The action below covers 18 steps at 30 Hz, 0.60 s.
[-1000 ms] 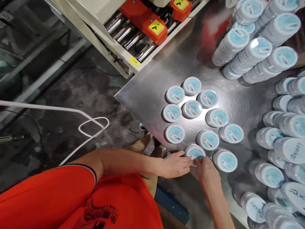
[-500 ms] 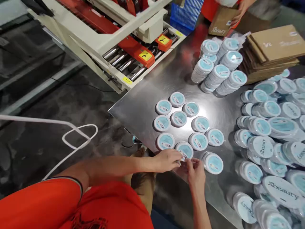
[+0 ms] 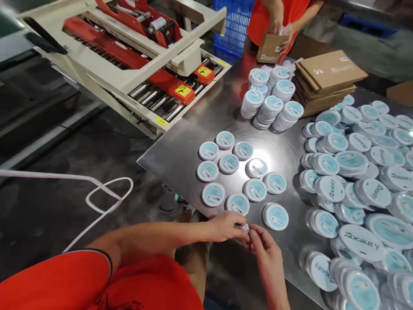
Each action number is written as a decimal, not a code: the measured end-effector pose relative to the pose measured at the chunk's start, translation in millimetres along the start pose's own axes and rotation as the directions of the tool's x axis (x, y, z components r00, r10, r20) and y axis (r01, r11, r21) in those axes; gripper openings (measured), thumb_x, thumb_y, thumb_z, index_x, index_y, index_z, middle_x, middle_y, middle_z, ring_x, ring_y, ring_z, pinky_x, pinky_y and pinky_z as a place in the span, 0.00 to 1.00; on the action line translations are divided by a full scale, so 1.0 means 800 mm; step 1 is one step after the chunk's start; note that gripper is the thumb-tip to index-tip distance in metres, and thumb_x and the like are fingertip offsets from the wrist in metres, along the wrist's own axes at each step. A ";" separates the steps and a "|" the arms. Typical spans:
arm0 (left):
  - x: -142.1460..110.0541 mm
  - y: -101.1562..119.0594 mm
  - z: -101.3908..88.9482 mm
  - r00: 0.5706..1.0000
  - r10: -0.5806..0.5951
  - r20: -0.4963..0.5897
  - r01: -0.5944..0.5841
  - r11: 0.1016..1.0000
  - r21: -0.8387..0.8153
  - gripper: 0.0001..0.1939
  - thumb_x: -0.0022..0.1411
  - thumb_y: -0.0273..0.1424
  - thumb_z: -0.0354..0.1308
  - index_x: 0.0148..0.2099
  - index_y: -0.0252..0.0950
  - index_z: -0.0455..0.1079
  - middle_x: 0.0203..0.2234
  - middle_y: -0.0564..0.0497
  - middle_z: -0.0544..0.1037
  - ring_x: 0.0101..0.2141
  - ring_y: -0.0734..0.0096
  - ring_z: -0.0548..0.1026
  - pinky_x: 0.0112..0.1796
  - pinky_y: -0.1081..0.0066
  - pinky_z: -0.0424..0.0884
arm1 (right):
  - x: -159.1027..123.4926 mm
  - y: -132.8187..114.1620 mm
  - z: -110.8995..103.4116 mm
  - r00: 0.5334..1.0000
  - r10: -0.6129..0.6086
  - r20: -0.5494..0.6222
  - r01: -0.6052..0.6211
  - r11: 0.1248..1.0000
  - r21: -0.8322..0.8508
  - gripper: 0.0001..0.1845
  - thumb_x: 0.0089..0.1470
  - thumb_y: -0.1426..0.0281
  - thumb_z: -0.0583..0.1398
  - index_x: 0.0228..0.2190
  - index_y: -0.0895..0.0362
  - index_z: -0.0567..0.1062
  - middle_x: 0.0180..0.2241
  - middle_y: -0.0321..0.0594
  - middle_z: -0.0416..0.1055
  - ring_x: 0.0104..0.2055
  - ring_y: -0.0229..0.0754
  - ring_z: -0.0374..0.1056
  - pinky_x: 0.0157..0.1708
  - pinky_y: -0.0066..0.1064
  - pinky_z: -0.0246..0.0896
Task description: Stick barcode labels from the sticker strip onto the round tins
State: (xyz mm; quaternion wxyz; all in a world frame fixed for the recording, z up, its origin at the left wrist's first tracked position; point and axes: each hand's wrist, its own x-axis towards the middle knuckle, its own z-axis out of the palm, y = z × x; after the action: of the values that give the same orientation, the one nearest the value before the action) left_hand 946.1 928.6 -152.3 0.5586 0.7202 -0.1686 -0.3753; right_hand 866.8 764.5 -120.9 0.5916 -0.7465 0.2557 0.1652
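Observation:
My left hand [image 3: 226, 227] is closed, thumb and fingers pinching a small white barcode sticker [image 3: 246, 228] over the near edge of the metal table. My right hand [image 3: 267, 254] meets it from the right, its thumb and fingers pressed together at the sticker's edge; its curled fingertips are partly hidden. Just beyond the left fingers lies a round tin [image 3: 238, 203] with a light blue label. Several like it are spread out behind, most bearing a barcode sticker. A tin [image 3: 276, 216] beyond my right hand shows no clear barcode.
Many tins [image 3: 360, 242] crowd the table's right side. Further back stand stacked tins [image 3: 272, 105] and a pile of flat cardboard boxes [image 3: 331, 71]. A co-worker's hands hold a small carton [image 3: 270, 48]. A roller machine [image 3: 167, 92] adjoins the table [image 3: 180, 150] at the left.
The view has shifted, showing more of the co-worker and the tins at right. My hands stay together, and the barcode sticker between them now shows more plainly.

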 end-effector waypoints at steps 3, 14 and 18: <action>0.004 0.004 0.009 0.999 0.040 0.030 -0.041 0.998 0.045 0.16 0.55 0.31 0.69 0.25 0.34 0.64 0.23 0.59 0.64 0.30 0.76 0.64 0.33 0.73 0.57 | -0.004 0.003 -0.009 1.000 -0.014 0.005 0.014 1.000 -0.003 0.22 0.53 0.49 0.62 0.35 0.55 0.78 0.30 0.41 0.76 0.28 0.44 0.70 0.30 0.34 0.70; 0.033 0.012 0.046 0.969 -0.246 0.018 0.246 0.969 0.032 0.09 0.59 0.36 0.65 0.36 0.34 0.74 0.26 0.56 0.75 0.30 0.72 0.74 0.29 0.75 0.64 | -0.006 0.031 -0.042 0.970 -0.088 -0.227 0.022 0.960 -0.281 0.21 0.57 0.47 0.55 0.32 0.51 0.74 0.34 0.38 0.78 0.34 0.47 0.73 0.36 0.34 0.65; 0.057 0.005 0.064 0.999 0.038 0.022 -0.044 0.906 0.421 0.12 0.67 0.39 0.61 0.38 0.33 0.74 0.29 0.53 0.79 0.33 0.71 0.77 0.32 0.74 0.67 | 0.025 0.034 -0.093 0.924 -0.060 -0.379 -0.087 0.929 -0.359 0.20 0.56 0.48 0.55 0.32 0.51 0.72 0.25 0.37 0.74 0.30 0.46 0.71 0.34 0.35 0.63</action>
State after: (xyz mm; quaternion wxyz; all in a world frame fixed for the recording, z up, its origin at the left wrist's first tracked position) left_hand 939.8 862.7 -169.8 0.3965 0.8176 -0.2644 -0.3232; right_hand 863.2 684.2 -135.5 0.3782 -0.8601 0.3360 0.0653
